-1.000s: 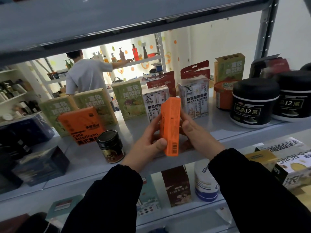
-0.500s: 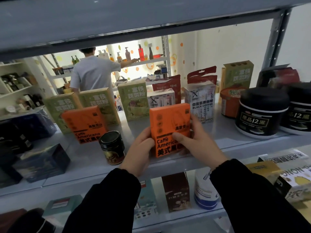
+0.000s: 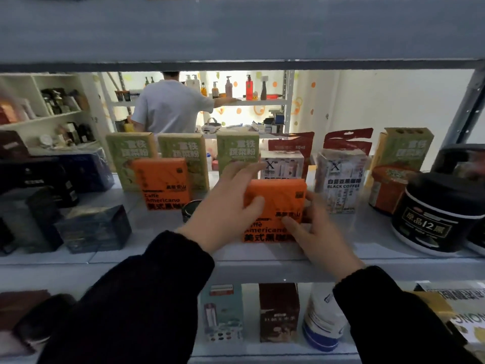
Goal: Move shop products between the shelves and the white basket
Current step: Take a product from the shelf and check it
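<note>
A twin box (image 3: 162,179) is seen at the left of the shelf (image 3: 372,239), with a dark jar (image 3: 189,209) just beside it. The orange box (image 3: 282,195) is held upright on the shelf, near its front edge. Its top left corner is grasped by the left hand (image 3: 225,208), thumb on the face, and its right edge is pinched by the right hand (image 3: 319,232). A coffee pack (image 3: 339,179) is seen just behind, and a black tub (image 3: 433,222) further right.

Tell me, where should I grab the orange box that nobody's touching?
Probably its upper side edges, reaching in from the front. The orange box stands upright, face forward, with green boxes right behind and a dark jar by its lower right corner, so high up is freest.
</note>
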